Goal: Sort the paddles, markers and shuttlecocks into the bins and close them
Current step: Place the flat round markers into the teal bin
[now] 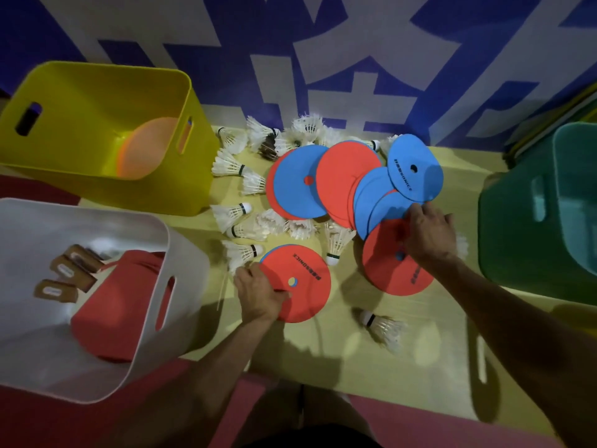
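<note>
Your left hand (260, 291) pinches red marker (302, 286) edge, likely for yellow bin (97, 92); right hand (429, 234) rests on blue marker (384, 206), grip unclear.

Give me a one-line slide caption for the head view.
Mid-sort: left hand grips a red disc marker, right hand touches the marker pile, shuttlecocks scattered around.

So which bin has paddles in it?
The white bin, near left: wooden paddle handles show inside. The yellow bin holds an orange disc.
</note>
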A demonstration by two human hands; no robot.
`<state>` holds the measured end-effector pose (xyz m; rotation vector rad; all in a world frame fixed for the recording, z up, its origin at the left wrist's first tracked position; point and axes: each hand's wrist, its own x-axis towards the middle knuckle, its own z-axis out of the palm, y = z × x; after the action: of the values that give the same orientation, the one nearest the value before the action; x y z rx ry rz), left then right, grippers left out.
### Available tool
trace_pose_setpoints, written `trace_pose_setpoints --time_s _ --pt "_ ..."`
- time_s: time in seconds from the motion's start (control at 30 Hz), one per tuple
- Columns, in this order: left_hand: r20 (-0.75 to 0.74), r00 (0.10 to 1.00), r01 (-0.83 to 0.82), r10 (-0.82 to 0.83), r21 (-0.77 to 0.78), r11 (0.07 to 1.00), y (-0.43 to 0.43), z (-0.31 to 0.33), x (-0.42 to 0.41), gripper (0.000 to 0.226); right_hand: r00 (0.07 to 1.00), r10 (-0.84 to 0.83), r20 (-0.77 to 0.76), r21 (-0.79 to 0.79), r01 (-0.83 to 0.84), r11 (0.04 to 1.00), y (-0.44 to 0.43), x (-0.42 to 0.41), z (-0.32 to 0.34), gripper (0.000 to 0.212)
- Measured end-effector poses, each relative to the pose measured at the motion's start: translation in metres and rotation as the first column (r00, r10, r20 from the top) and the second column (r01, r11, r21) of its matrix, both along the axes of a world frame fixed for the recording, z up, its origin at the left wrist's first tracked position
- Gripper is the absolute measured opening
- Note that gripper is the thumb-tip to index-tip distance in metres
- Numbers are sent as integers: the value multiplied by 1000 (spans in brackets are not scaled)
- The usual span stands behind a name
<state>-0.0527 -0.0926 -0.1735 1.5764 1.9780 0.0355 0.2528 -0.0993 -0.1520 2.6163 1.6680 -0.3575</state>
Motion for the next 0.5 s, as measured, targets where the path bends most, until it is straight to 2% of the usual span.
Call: trace_pose_setpoints --time_s 0.03,0.1,0.27,0.43,0.5 --pt "-6 1000 -7 7 -8 1000 2 0 0 94 1000 5 16 57 -6 998 2 -2 3 19" --pt "-16 999 -31 30 -33 999 7 1 -1 96 999 39 22 112 -42 993 6 -6 11 11" --pt "28 999 -34 35 -62 998 9 1 2 93 994 96 50 212 -104 972 14 -25 37 15" --pt "68 997 23 -21 -25 999 15 6 -2 85 981 161 105 151 -175 973 10 -44 74 22" --pt "95 994 52 -55 43 998 18 4 -3 70 978 157 136 141 -176 974 7 -49 86 24"
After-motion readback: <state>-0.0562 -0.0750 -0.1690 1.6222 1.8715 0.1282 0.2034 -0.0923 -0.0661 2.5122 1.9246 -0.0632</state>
